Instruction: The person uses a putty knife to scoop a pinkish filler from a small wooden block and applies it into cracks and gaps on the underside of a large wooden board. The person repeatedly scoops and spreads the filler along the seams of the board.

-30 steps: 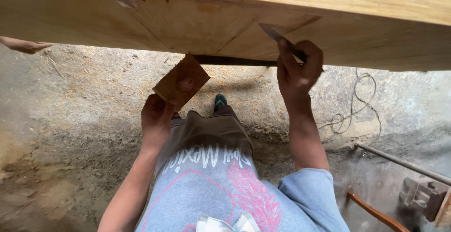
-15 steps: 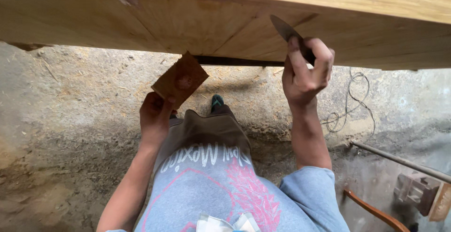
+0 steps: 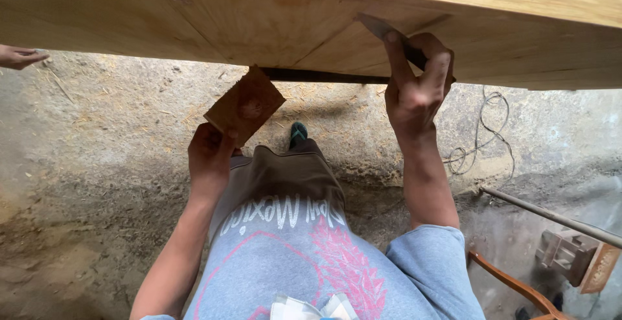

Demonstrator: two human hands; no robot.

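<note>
A big pale wooden panel (image 3: 272,18) runs across the top of the head view, with diagonal seams and a dark gap at its lower edge. My right hand (image 3: 414,90) grips a putty knife (image 3: 379,27) whose blade lies flat against the panel face near a seam. My left hand (image 3: 210,154) holds a small brown square board (image 3: 245,105) by its lower corner, tilted, just below the panel's edge. My grey shirt, brown trousers and a green shoe (image 3: 298,132) show beneath.
Another person's hand (image 3: 19,56) reaches in at the far left edge. The ground is dusty concrete with sawdust. A loose cable (image 3: 483,135) lies at the right, beside a metal rod (image 3: 551,213), an orange curved wooden piece (image 3: 512,284) and a tool (image 3: 573,255).
My right hand has slid the putty knife up and slightly right along the panel. The other person's hand is back in view at the left edge. The left hand stays put.
</note>
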